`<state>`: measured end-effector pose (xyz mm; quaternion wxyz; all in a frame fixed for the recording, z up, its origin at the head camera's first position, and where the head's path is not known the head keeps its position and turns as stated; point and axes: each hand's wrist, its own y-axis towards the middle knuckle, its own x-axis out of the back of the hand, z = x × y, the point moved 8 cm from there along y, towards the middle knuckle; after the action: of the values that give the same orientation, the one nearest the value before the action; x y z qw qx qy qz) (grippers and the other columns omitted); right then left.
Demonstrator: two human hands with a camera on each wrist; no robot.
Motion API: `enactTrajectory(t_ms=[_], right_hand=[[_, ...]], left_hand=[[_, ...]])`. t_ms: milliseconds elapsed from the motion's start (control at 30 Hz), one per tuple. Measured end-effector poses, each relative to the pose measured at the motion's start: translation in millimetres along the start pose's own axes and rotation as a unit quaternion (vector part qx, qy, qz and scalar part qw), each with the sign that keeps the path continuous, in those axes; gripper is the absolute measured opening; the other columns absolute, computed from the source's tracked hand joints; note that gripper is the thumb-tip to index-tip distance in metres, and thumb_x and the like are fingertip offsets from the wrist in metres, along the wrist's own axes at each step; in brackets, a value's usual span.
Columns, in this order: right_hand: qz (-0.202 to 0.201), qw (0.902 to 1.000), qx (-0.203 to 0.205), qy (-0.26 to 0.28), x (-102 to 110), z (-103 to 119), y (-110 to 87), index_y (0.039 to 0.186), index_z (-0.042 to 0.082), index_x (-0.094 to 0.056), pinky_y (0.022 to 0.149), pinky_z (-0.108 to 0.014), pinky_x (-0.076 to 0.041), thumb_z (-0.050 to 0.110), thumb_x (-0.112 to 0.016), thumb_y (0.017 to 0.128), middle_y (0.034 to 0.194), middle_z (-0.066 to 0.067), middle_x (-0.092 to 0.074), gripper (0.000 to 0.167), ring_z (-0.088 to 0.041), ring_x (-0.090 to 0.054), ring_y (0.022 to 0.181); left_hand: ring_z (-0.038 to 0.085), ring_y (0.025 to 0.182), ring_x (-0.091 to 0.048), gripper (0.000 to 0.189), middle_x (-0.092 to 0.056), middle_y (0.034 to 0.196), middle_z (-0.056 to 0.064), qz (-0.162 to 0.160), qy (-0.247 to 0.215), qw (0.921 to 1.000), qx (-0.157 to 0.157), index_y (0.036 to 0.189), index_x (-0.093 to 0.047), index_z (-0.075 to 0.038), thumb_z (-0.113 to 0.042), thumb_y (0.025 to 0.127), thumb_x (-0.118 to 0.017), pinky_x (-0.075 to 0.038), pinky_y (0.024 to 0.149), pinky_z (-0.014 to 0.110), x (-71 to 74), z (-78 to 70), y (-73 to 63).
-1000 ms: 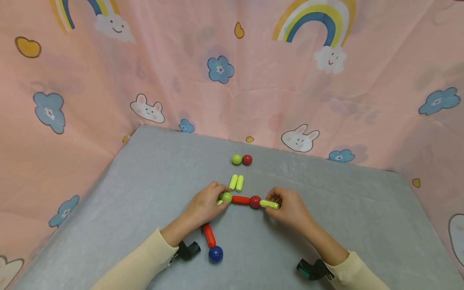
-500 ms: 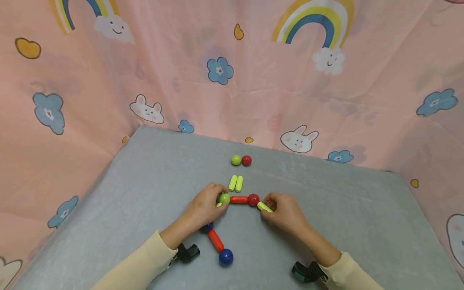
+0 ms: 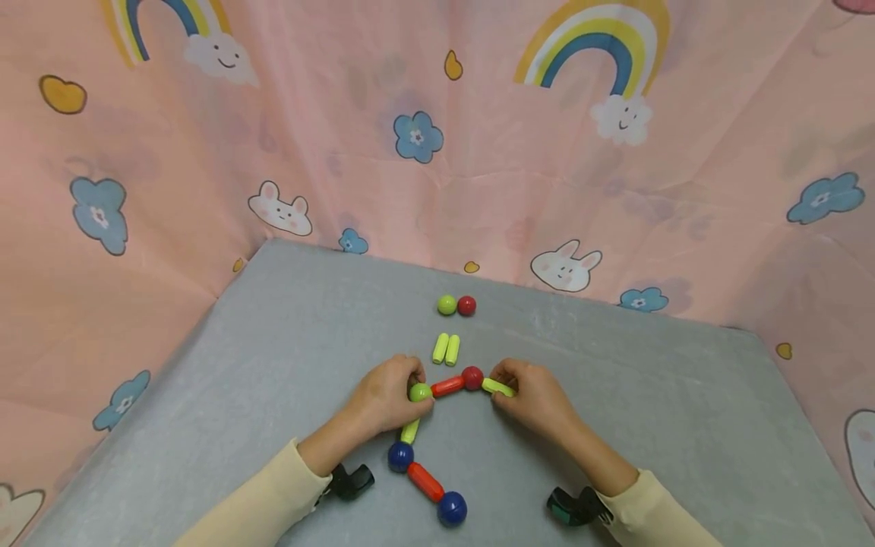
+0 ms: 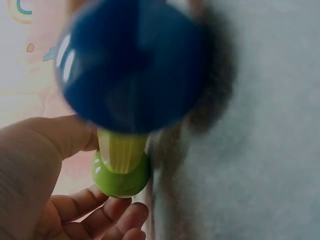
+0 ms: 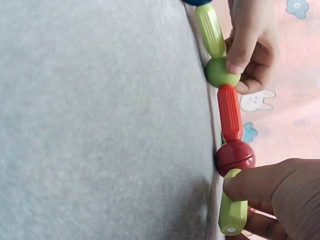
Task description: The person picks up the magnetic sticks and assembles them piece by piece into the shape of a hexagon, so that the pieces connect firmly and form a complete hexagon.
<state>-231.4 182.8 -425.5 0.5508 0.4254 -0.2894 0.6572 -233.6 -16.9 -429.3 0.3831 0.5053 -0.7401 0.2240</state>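
A chain of magnetic balls and rods lies bent across the grey cloth. My left hand (image 3: 386,395) pinches its green ball (image 3: 420,392) between thumb and fingers. From that ball a yellow-green rod (image 3: 410,431) runs down to a blue ball (image 3: 400,456), then a red rod (image 3: 425,482) and another blue ball (image 3: 452,509). On the other side a red rod (image 3: 447,387) leads to a red ball (image 3: 472,377). My right hand (image 3: 536,391) pinches the yellow-green end rod (image 5: 233,212), whose tip meets the red ball (image 5: 235,158).
Two loose yellow-green rods (image 3: 446,349) lie side by side just beyond the chain. Farther back, a green ball (image 3: 446,305) and a red ball (image 3: 467,306) sit together. A pink printed curtain (image 3: 478,175) rises behind the grey cloth (image 3: 615,380).
The chain has turned: the green ball came toward me and the blue-ball end swung right, into fuller view. My right hand has shifted slightly left, and its rod now angles differently.
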Motion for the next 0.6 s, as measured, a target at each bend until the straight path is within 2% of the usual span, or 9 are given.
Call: enactTrajectory(t_ms=[167,400,600], right_hand=[[0.002,0.9997,0.023,0.013,-2.1,4.9,2.9,0.092,0.013,-0.071,0.069,-0.030,-0.050,0.008,-0.076,0.076,0.083,0.003,-0.068,0.018,-0.009,-0.058,0.073],[0.003,0.9981,0.057,0.024,-7.0,17.8,10.6,0.093,0.013,-0.071,0.072,-0.032,-0.053,0.006,-0.076,0.077,0.087,0.002,-0.069,0.019,-0.011,-0.061,0.077],[0.009,0.9969,0.072,0.029,-10.0,28.7,15.4,0.095,0.012,-0.072,0.074,-0.032,-0.052,0.007,-0.076,0.078,0.091,0.002,-0.071,0.018,-0.012,-0.061,0.081]], left_hand=[[0.008,0.065,-0.048,0.021,-0.057,0.077,-0.005,-0.001,0.008,1.0000,0.002,0.080,-0.062,-0.015,-0.030,0.074,-0.076,-0.041,0.057,0.022,0.3,-1.7,1.5],[0.012,0.078,-0.056,0.021,-0.064,0.094,0.002,0.004,-0.007,0.9999,-0.015,0.096,-0.067,-0.011,-0.027,0.084,-0.070,-0.048,0.070,0.027,0.4,-11.3,9.4],[0.015,0.084,-0.058,0.023,-0.064,0.101,0.006,0.016,-0.002,0.9992,-0.037,0.105,-0.069,-0.010,-0.023,0.086,-0.069,-0.048,0.073,0.029,-0.2,-20.1,16.4]])
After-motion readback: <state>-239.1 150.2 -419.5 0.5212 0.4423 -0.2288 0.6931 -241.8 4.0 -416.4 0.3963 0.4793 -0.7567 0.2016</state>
